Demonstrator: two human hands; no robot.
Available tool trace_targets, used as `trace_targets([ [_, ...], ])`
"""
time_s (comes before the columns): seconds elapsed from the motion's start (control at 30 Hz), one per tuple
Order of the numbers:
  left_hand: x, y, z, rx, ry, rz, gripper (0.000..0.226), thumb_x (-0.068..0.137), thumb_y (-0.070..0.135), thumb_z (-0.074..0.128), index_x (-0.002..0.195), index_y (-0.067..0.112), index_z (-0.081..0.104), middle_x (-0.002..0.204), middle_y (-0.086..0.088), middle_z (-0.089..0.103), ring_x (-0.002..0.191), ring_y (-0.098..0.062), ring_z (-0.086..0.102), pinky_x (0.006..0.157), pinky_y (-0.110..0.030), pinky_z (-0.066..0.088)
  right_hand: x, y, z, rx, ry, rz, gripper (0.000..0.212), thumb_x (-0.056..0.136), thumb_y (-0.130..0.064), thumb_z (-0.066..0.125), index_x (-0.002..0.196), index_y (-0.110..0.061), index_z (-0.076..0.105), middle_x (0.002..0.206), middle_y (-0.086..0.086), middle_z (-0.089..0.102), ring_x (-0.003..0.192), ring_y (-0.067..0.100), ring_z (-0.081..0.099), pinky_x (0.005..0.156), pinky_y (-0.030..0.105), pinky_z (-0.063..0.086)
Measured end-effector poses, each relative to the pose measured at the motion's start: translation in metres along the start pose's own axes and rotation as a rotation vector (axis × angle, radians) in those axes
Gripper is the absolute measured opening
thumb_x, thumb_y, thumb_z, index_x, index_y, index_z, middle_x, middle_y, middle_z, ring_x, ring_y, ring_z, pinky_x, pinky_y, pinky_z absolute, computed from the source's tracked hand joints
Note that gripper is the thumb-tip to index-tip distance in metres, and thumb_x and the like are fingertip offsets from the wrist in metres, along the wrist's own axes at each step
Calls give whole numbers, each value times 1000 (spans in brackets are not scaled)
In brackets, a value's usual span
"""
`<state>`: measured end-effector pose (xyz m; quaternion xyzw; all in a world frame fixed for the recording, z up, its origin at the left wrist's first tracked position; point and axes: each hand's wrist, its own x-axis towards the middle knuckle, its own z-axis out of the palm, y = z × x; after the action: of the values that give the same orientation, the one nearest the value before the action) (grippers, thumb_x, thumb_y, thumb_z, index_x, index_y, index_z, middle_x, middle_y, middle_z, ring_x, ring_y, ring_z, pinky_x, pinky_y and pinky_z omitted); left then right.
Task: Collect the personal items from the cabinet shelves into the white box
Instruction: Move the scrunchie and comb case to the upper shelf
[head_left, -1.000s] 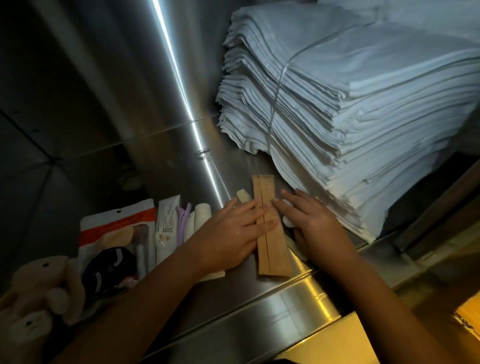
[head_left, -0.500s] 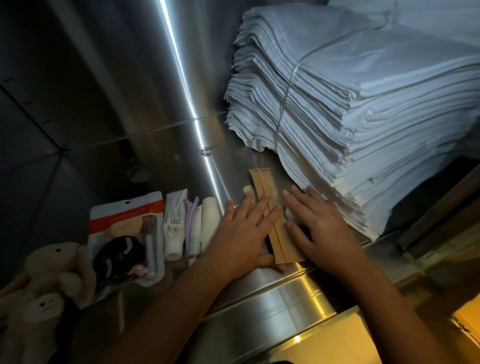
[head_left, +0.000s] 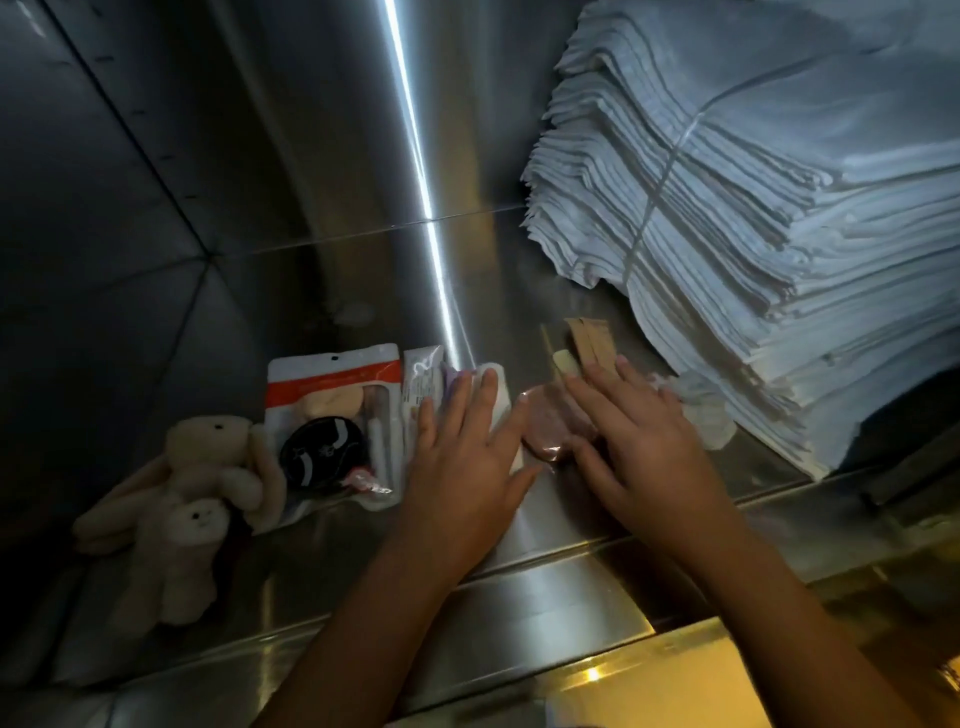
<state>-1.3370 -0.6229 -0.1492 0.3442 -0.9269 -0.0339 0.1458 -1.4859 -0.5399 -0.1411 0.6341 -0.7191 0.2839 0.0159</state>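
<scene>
Small personal items lie in a row on the steel cabinet shelf (head_left: 545, 525). My left hand (head_left: 465, 462) lies flat, fingers spread, on a white tube (head_left: 494, 382), a purple clip (head_left: 451, 375) and a small printed tube (head_left: 420, 382). My right hand (head_left: 641, 449) lies flat on the near end of the brown paper strips (head_left: 592, 338). A small cream piece (head_left: 563, 362) sits beside them. A pinkish rounded item (head_left: 550, 428) shows between my hands. Neither hand grips anything. The white box is out of view.
A white and orange packet (head_left: 332, 405) with a black round item lies left of the tubes. A beige plush toy (head_left: 202, 488) lies at the far left. A tall tied stack of white folded sheets (head_left: 779, 208) fills the right, with a crumpled white piece (head_left: 714, 415) at its foot.
My left hand has slid left, off the brown strips and onto the tubes and clip. My right hand has moved left onto the strips. The pinkish item between them has come into sight.
</scene>
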Motion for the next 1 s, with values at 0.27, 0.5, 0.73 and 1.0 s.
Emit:
trace_targets([
  [0.27, -37, -32, -13, 17, 16, -164, 55, 92, 37, 48, 142, 18, 33, 153, -11, 19, 142, -28, 2, 108, -47, -2, 9, -37, 18, -11, -131, -100, 54, 84, -16, 63, 134, -10, 44, 141, 14, 42, 134, 35, 31, 106, 57, 27],
  [0.5, -50, -41, -9, 1, 32, -162, 56, 92, 38, 48, 142, 20, 32, 154, -7, 14, 142, -25, -2, 110, -51, 6, 13, -49, 31, -75, -226, -142, 60, 87, -25, 58, 141, -17, 34, 149, 8, 30, 140, 31, 18, 108, 51, 18],
  [0.73, -43, -47, 0, 119, -51, -134, 53, 98, 37, 30, 147, 25, 13, 156, -4, 5, 141, -26, -13, 110, -51, -3, 16, -50, 42, -161, -347, -117, 63, 92, -40, 42, 146, -26, 14, 155, 1, 12, 142, 22, 0, 113, 48, 11],
  [1.0, -35, -50, 7, 219, -90, -121, 57, 98, 32, 35, 147, 27, 7, 156, -7, -4, 139, -33, -16, 108, -55, -8, 15, -44, 48, -233, -395, -149, 63, 93, -47, 34, 147, -29, 7, 156, -4, 3, 142, 20, -9, 112, 48, -2],
])
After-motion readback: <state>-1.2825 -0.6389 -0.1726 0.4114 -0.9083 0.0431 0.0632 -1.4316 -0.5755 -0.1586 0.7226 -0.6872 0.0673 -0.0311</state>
